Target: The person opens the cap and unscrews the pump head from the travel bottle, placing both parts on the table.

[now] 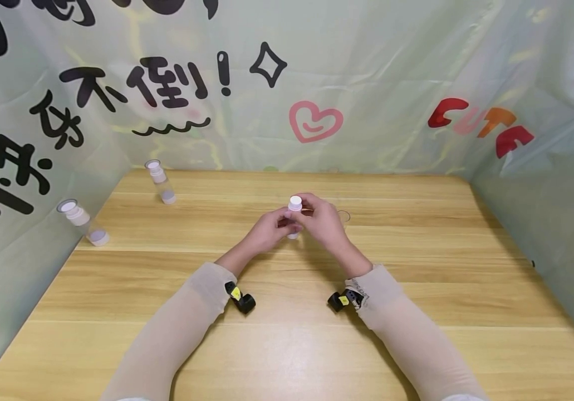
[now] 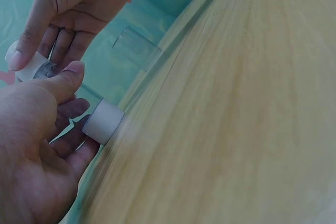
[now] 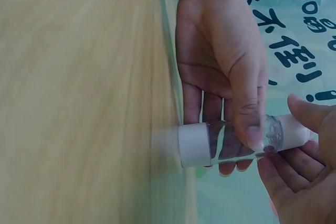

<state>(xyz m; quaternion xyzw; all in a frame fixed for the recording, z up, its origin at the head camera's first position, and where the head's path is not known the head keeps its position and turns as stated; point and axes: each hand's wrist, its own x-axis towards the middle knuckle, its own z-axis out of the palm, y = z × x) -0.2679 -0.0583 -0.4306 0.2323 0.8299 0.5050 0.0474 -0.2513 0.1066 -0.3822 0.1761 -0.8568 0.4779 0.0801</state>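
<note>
A small clear bottle with a white base and a white top stands upright between both hands, at or just above the wooden table. My left hand holds it round the transparent body, thumb in front and fingers behind. Higher up, the thumb and fingers of my right hand pinch the white top. Behind the right hand a clear plastic cover stands on the table; the head view shows only part of its rim. The bottle's middle is largely hidden by fingers in the head view.
Two similar bottles, a nearer one and a farther one, stand at the table's left side, each with its clear cover on. A printed cloth hangs along the table's back and sides. The wooden table extends around the hands.
</note>
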